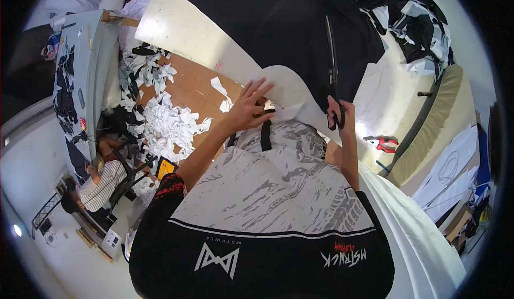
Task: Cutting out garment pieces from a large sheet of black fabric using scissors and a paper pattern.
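Observation:
My left hand (249,108) pinches the curved, folded edge of a white sheet (289,85) at the table's near edge, just above my lap, with its upper fingers spread over it. My right hand (342,116) grips the handles of long black scissors (331,53), their blades pointing away from me over a large black cloth (257,10) lying on the pale table (171,18). The scissors are to the right of the white sheet; whether their blades are fully closed is hard to tell.
Red-handled pliers (381,144) lie right of my right hand, beside a long padded board (433,117). Black and white offcuts (417,31) sit at the upper right. White scraps (166,122) cover the brown floor on the left, where another person (104,186) sits by a grey table (80,58).

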Motion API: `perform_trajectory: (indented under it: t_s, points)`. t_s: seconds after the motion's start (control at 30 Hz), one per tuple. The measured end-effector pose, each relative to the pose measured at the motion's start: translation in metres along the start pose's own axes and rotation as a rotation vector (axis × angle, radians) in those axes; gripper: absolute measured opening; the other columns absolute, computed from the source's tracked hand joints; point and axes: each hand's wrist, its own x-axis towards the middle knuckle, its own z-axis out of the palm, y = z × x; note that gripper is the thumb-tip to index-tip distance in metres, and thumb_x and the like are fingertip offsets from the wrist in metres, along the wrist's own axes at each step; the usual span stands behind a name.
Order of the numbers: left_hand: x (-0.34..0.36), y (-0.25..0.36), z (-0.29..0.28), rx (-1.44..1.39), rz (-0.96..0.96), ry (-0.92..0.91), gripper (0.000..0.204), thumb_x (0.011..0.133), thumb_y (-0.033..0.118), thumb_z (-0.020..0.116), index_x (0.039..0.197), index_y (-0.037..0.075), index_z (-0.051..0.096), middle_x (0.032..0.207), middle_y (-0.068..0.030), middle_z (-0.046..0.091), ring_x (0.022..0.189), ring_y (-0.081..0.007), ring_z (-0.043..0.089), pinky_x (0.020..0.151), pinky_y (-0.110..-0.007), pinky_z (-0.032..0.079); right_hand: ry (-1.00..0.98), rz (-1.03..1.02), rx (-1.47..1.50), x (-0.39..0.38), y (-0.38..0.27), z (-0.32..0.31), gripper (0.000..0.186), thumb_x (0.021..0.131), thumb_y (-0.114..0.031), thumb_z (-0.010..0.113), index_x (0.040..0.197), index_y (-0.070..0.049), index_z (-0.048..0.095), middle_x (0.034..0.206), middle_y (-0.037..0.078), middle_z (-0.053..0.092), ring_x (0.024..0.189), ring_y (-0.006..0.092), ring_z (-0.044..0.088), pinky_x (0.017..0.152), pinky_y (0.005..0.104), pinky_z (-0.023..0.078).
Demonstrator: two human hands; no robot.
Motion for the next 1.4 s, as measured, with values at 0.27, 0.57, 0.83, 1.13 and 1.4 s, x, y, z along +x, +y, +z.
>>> perform_trajectory:
  t_s: [0.27,0.57,0.83,1.13,1.4]
  points:
    - [0.06,-0.031,0.011,0.212,-0.262,0.353,0.049,0.095,0.034,0.077,0.139,0.015,0.068,0.164,-0.0188,0.045,0.154,-0.0419,0.038,0.123,-0.061,0.03,-0.026,0.093,-0.149,-0.03,0.004,-0.012,0.044,0.095,-0.035,0.084,0.068,-0.008,0.063,0.055,-0.003,0.054,0.043,0.0071,0.05,0.041,0.0264,0.034]
    - [-0.002,-0.171,-0.134,1.016,-0.589,-0.233,0.072,0.103,0.051,0.062,0.165,0.021,0.042,0.171,-0.0218,0.034,0.157,-0.0357,0.037,0.123,-0.069,0.026,0.046,0.052,-0.2,-0.079,0.008,-0.026,0.045,0.096,-0.033,0.082,0.067,-0.007,0.06,0.055,-0.001,0.054,0.043,0.0097,0.052,0.043,0.0269,0.036]
    - [0.052,-0.087,-0.03,0.474,-0.326,0.172,0.098,0.087,0.07,0.073,0.152,0.0,0.054,0.169,-0.0206,0.038,0.159,-0.0406,0.029,0.126,-0.061,0.024,0.196,0.012,-0.034,-0.104,-0.011,-0.004,0.044,0.099,-0.031,0.079,0.068,-0.008,0.057,0.055,-0.002,0.053,0.042,0.0099,0.05,0.041,0.0276,0.034]
    - [0.068,-0.083,-0.051,0.287,-0.205,0.229,0.036,0.09,0.013,0.076,0.124,0.004,0.073,0.142,-0.0136,0.066,0.131,-0.0377,0.059,0.11,-0.05,0.045,0.165,-0.05,-0.027,-0.084,-0.02,-0.02,0.047,0.098,-0.035,0.081,0.068,-0.008,0.057,0.054,-0.001,0.052,0.04,0.0104,0.05,0.039,0.0281,0.033]
    - [0.126,-0.058,-0.124,0.081,-0.234,0.429,0.05,0.088,0.014,0.08,0.135,0.007,0.066,0.128,-0.0224,0.068,0.117,-0.0428,0.066,0.099,-0.046,0.054,0.158,-0.104,0.146,-0.093,-0.015,-0.015,0.044,0.099,-0.036,0.079,0.071,-0.007,0.059,0.057,-0.001,0.053,0.039,0.0117,0.051,0.039,0.0284,0.036]
